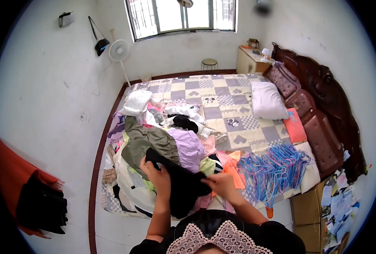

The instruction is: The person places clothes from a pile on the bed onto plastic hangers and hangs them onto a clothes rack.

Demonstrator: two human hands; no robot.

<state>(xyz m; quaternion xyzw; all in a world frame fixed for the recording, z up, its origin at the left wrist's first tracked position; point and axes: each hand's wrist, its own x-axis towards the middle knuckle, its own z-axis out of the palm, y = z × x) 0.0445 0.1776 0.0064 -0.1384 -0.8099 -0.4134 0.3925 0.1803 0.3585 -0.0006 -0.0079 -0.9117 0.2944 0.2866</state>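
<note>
A black garment (183,186) hangs between my two hands in front of my body, over the near side of the bed. At its upper left part, my left hand (155,172) is closed on the cloth. My right hand (220,184) pinches its right edge. Behind the garment spreads a pile of loose clothes, with an olive green piece (139,144) and a lilac piece (187,146) closest to it. An orange garment (235,174) lies just beyond my right hand. The kind of black garment cannot be made out.
Blue and pink hangers (277,171) lie heaped on the bed (222,99) at the right. A white pillow (267,100) rests near the dark wooden headboard (344,114). The fan (119,51) stands in the far left corner. Cardboard boxes (307,211) stand at the lower right.
</note>
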